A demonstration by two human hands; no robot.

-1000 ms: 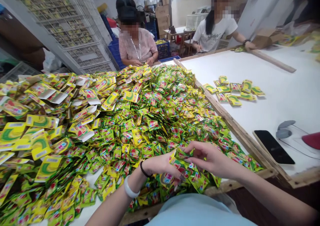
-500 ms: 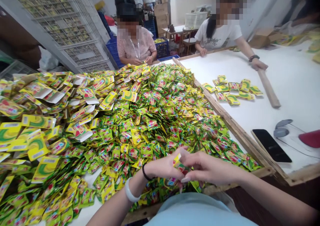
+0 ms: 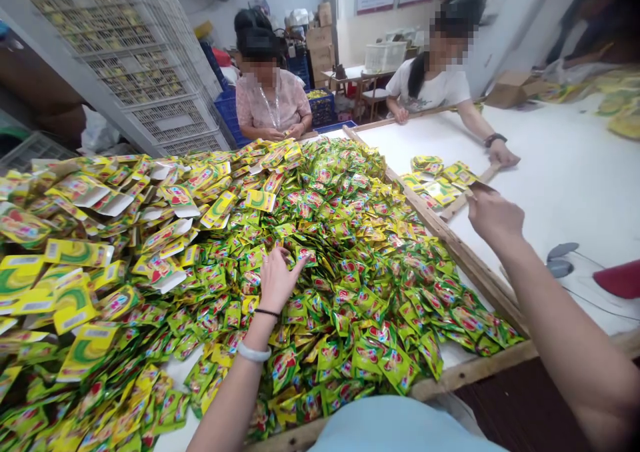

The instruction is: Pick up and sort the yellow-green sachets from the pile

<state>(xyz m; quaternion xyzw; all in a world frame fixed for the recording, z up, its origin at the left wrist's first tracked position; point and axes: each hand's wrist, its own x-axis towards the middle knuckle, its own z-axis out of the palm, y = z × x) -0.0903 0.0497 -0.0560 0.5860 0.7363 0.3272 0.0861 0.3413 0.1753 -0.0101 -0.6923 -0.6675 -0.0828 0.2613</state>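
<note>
My left hand [image 3: 279, 277] reaches over the heap of small green and yellow sachets [image 3: 350, 279], thumb spread away from the fingers. Its fingertips are at the sachets, and I see none held in them. Out to the right, above the white table, my right hand [image 3: 497, 217] pinches a small flat packet [image 3: 483, 188], seen nearly edge-on and dark. Just beyond it lies a group of yellow packets [image 3: 440, 180]. Larger yellow card packets [image 3: 83, 292], several with white open flaps, are piled to the left of the sachets.
A wooden rail [image 3: 425, 219] divides the heap from the white table [image 3: 560, 192]. Across the table, a co-worker's hand [image 3: 503, 153] holds a wooden strip [image 3: 467, 195] beside the packets. Another person [image 3: 273, 105] sits behind the heap. Cable and grey object [image 3: 560, 259] lie right.
My hands have parted from a small packet held between them. The left went forward into the sachets, the right out over the table. The co-worker's strip moved left against the packets.
</note>
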